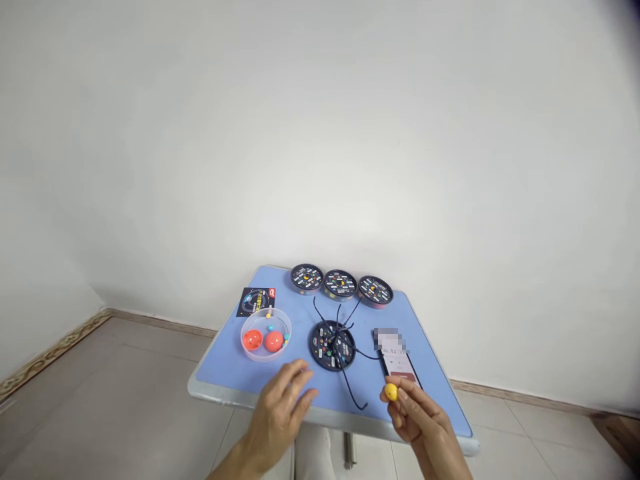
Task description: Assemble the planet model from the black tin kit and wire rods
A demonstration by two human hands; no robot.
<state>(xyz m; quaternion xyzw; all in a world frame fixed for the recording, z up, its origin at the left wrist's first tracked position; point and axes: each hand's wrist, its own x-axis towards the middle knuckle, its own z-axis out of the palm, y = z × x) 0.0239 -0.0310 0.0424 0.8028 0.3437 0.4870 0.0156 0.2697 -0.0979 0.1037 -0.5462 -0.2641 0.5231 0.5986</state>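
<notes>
**Working at the blue table: right hand clasped on yellow ball**

The table is bordered by a pale rim, and its far side is occupied by a row of parts. The left hand is positioned at the near edge, in front of the dish and the rod assembly. Its fingers are loosely curved, the thumb is spread apart from them, and nothing is seen to be held. The right hand is positioned at the near right; its thumb and index finger are pinched together on the ball.

At mid-table, a black rod assembly with thin, bent arms is set over a centre disc. Whether the two are joined cannot be told. To its right, a phone is laid flat, its upper screen blurred. To its left, a clear dish is placed. Three printed discs are lined up along the far edge. A dark card is laid just behind the dish.

Inside the dish, a rounded red part and a hollow orange shell are contained side by side. The yellow ball is held at the near end of the phone. Small blue beads are also contained in the dish.
</notes>
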